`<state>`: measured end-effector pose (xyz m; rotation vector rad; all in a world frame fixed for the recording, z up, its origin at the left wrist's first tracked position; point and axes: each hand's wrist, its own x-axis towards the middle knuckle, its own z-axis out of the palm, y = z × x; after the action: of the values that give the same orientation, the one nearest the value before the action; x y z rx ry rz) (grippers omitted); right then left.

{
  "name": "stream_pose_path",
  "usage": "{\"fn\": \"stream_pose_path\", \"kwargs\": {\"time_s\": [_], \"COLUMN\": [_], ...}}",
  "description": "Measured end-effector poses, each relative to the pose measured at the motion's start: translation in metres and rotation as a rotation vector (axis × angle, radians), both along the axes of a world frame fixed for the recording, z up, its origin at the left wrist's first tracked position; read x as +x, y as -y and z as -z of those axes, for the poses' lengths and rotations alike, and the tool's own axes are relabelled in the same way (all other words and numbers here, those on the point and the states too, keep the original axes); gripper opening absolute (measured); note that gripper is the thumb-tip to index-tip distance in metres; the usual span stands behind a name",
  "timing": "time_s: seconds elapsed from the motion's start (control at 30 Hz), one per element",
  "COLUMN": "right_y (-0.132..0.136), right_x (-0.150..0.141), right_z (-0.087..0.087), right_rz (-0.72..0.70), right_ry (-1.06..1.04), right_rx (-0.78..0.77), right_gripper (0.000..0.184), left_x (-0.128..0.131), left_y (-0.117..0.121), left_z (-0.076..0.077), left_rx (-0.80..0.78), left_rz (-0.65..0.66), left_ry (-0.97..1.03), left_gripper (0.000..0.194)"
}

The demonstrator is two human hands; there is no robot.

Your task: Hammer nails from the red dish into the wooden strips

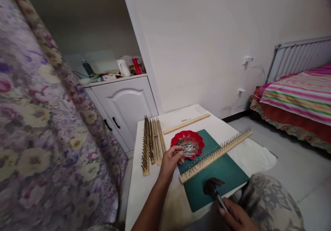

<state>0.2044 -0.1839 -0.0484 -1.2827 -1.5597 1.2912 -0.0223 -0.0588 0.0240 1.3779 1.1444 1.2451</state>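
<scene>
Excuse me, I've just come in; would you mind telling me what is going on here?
A person's right hand grips a hammer over a green mat. The left hand is at the edge of a red dish of nails; whether it holds one is unclear. A wooden strip lined with upright nails lies across the mat, and more strips lie to the left.

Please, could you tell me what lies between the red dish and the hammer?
In the head view, a wooden strip with a row of upright nails lies between the red dish and the hammer, across the green mat.
</scene>
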Motion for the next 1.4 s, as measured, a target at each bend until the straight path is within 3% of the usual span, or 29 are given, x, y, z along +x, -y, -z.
{"fn": "stream_pose_path", "kwargs": {"time_s": [0.1, 0.23, 0.33, 0.43, 0.67, 1.07, 1.23, 1.4], "right_y": [0.001, 0.002, 0.003, 0.003, 0.004, 0.006, 0.006, 0.006], "right_x": [-0.001, -0.002, -0.002, -0.004, -0.005, -0.007, -0.005, -0.012], "right_z": [-0.003, 0.002, 0.006, 0.006, 0.002, 0.007, -0.003, -0.024], "right_rz": [-0.007, 0.004, -0.013, -0.018, -0.001, -0.014, 0.016, -0.074], "right_ry": [-0.002, 0.014, 0.007, 0.001, 0.025, -0.043, -0.021, -0.003], "right_rx": [-0.005, -0.012, -0.021, -0.062, -0.026, -0.11, -0.063, -0.058], "right_gripper": [0.044, 0.042, 0.042, 0.044, 0.042, 0.044, 0.04, 0.035], "left_x": [-0.011, -0.024, -0.021, -0.013, -0.008, -0.009, -0.009, -0.009], "left_y": [0.019, 0.045, 0.059, 0.066, 0.064, 0.064, 0.064, 0.063], "left_z": [0.007, 0.034, 0.055, 0.066, 0.071, 0.077, 0.077, 0.079], "left_rx": [0.002, -0.033, -0.048, -0.006, 0.11, 0.135, 0.163, 0.18], "left_rz": [-0.072, -0.211, -0.255, -0.263, -0.258, -0.244, -0.243, -0.248], "left_ry": [0.027, 0.005, -0.037, -0.108, -0.33, -0.413, -0.457, -0.467], "left_gripper": [0.023, 0.021, 0.021, 0.02, 0.018, 0.015, 0.014, 0.014]}}
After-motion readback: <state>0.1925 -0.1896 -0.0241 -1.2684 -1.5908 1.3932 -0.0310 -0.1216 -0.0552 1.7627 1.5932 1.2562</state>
